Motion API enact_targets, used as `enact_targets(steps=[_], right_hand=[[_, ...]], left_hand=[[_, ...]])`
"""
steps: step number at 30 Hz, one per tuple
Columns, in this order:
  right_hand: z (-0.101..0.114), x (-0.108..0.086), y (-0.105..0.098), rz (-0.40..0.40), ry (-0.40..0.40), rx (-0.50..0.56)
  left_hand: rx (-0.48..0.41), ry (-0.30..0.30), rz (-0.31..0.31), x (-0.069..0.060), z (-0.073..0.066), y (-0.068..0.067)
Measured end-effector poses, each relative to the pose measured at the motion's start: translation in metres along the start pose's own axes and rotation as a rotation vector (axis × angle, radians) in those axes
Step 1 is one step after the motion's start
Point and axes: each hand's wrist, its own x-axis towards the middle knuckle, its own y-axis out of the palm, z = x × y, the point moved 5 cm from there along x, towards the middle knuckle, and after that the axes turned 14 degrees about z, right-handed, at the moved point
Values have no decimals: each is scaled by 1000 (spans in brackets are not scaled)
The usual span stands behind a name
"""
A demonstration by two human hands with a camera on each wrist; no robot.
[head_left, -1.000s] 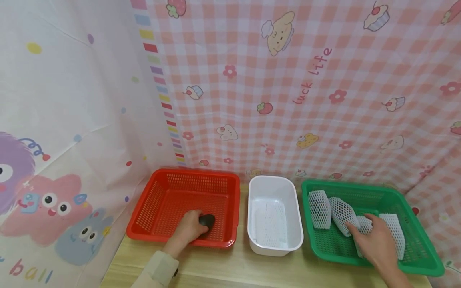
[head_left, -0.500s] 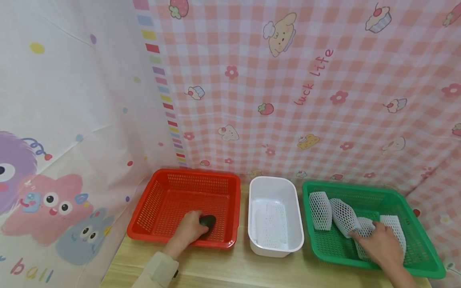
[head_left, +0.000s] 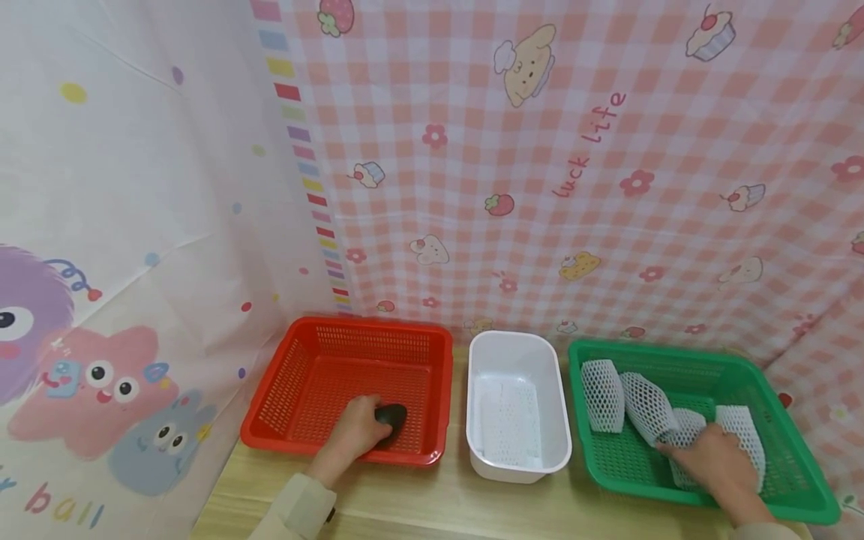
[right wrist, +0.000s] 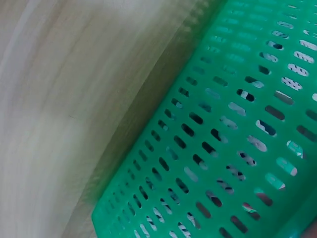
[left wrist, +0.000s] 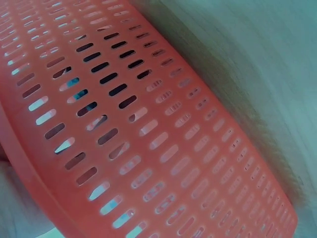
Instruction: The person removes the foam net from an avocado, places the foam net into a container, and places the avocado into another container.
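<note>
In the head view my left hand [head_left: 354, 431] grips a dark, smooth, rounded object [head_left: 391, 420] inside the red basket [head_left: 371, 325], near its front wall. Several white foam net sleeves [head_left: 603, 396] lie in the green basket [head_left: 664, 349]. My right hand [head_left: 715, 465] is over the front of that basket, thumb and fingers curled round a net sleeve [head_left: 688, 426] and partly covering it. Another sleeve [head_left: 646, 405] ends at my thumb. Basket walls fill much of both wrist views, red [left wrist: 114, 89] in the left and green [right wrist: 198, 129] in the right.
Between the two baskets stands a white tub [head_left: 518, 474] with white netting [head_left: 506, 420] on its bottom. The wooden table [head_left: 445, 510] runs along the front. A pink checked cloth [head_left: 472, 225] hangs behind, and a white printed cloth [head_left: 155, 210] at the left.
My right hand has moved slightly down and its fingers have drawn in round the net sleeve. My left hand keeps its hold on the dark object, with no clear movement.
</note>
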Motion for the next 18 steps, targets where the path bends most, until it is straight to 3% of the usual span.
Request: enact_targets(steps=[12,18], right_hand=[[2,17,5,57,3,-24],[-5,18,2,35,-5,10]], left_hand=[[14,4,-10,0,2,-1],[9,13,-16,-2,0,-2]])
